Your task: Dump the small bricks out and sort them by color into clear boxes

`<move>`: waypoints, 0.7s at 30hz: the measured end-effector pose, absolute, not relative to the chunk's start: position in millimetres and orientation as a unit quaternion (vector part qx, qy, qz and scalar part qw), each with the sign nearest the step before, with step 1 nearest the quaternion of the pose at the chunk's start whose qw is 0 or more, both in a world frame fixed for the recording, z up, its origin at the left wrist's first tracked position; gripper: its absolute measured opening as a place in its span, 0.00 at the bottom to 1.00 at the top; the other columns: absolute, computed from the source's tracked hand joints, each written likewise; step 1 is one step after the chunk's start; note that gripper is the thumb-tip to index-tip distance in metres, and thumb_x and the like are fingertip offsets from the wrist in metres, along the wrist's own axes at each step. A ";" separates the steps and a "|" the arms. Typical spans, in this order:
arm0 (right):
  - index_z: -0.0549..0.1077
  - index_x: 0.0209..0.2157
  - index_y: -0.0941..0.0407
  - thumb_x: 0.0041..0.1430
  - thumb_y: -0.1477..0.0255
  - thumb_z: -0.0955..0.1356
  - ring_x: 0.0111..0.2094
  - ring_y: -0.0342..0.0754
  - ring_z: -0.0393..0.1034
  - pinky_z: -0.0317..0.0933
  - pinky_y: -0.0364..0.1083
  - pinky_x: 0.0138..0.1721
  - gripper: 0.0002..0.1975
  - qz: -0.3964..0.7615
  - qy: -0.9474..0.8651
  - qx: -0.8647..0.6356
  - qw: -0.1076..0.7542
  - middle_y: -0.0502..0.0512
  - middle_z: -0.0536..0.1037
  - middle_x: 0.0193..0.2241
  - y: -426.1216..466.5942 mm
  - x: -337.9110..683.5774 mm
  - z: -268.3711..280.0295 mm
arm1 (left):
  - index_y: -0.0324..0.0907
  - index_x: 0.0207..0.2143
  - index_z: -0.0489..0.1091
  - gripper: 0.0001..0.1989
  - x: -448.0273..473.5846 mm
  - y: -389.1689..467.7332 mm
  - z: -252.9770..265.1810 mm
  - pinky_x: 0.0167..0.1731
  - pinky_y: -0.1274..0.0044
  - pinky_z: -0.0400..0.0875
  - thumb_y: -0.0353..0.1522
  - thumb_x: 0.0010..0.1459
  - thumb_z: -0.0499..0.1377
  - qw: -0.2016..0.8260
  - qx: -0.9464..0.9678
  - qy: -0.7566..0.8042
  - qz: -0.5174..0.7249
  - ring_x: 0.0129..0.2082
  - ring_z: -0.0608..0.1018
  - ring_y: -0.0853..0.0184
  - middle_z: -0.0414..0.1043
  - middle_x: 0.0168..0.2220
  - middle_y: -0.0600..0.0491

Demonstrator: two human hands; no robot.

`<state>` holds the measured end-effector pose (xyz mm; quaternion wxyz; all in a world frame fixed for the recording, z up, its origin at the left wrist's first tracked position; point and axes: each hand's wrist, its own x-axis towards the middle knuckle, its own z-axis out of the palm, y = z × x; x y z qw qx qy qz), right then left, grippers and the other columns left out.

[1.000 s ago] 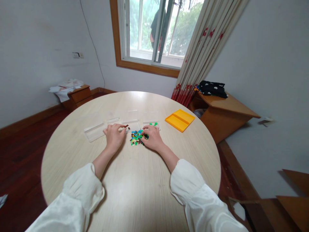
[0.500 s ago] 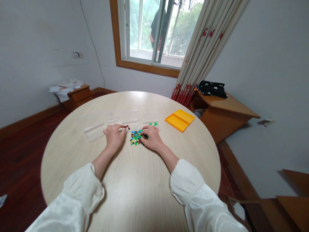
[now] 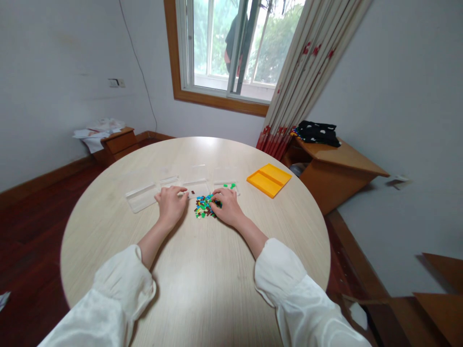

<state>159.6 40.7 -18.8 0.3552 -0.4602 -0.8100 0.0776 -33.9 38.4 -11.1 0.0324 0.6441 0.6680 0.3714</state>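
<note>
A mixed heap of small building bricks (image 3: 201, 208) in green, blue, brown and yellow lies on the round table (image 3: 202, 270). My left hand (image 3: 170, 205) is beside its left edge, thumb and index finger apart with nothing visible between them. Just past those fingertips, a brown brick (image 3: 193, 192) sits in a clear plastic box (image 3: 203, 185). My right hand (image 3: 227, 207) rests at the heap's right side with curled fingers; what they pinch, if anything, is hidden. Behind it, several green bricks (image 3: 231, 186) are in another clear box (image 3: 218, 183).
A larger clear box (image 3: 137, 205) and a smaller one (image 3: 168, 181) stand to the left. At the right lies a yellow two-part tray (image 3: 269, 180). Beyond the table are a window, a curtain (image 3: 300, 72) and a wooden cabinet (image 3: 333, 173) with dark cloth on top.
The brown brick that was between my left thumb and index finger is gone from them, and those fingers are now apart. My right hand has barely moved at the heap.
</note>
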 end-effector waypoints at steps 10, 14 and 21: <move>0.70 0.30 0.56 0.57 0.76 0.65 0.44 0.51 0.66 0.51 0.52 0.48 0.04 0.085 -0.803 -0.462 0.367 0.57 0.76 0.38 42.3 158.9 -18.9 | 0.44 0.33 0.74 0.08 -33.0 39.7 -13.8 0.43 0.64 0.57 0.33 0.55 0.55 0.029 0.648 0.644 0.405 0.43 0.70 0.55 0.77 0.38 0.47; 0.70 0.33 0.55 0.58 0.76 0.64 0.45 0.51 0.66 0.51 0.52 0.49 0.04 0.092 -0.804 -0.453 0.374 0.57 0.76 0.39 42.4 158.5 -17.6 | 0.45 0.33 0.75 0.08 -25.6 34.7 -10.5 0.44 0.65 0.58 0.31 0.55 0.56 0.042 0.698 0.583 0.415 0.42 0.71 0.58 0.76 0.37 0.49; 0.71 0.32 0.55 0.59 0.75 0.64 0.45 0.49 0.67 0.51 0.52 0.51 0.04 0.118 -0.810 -0.415 0.396 0.55 0.77 0.39 37.2 154.4 -11.9 | 0.47 0.37 0.76 0.08 -15.5 26.3 -4.1 0.44 0.67 0.58 0.31 0.55 0.59 0.061 0.782 0.493 0.377 0.41 0.72 0.61 0.76 0.37 0.50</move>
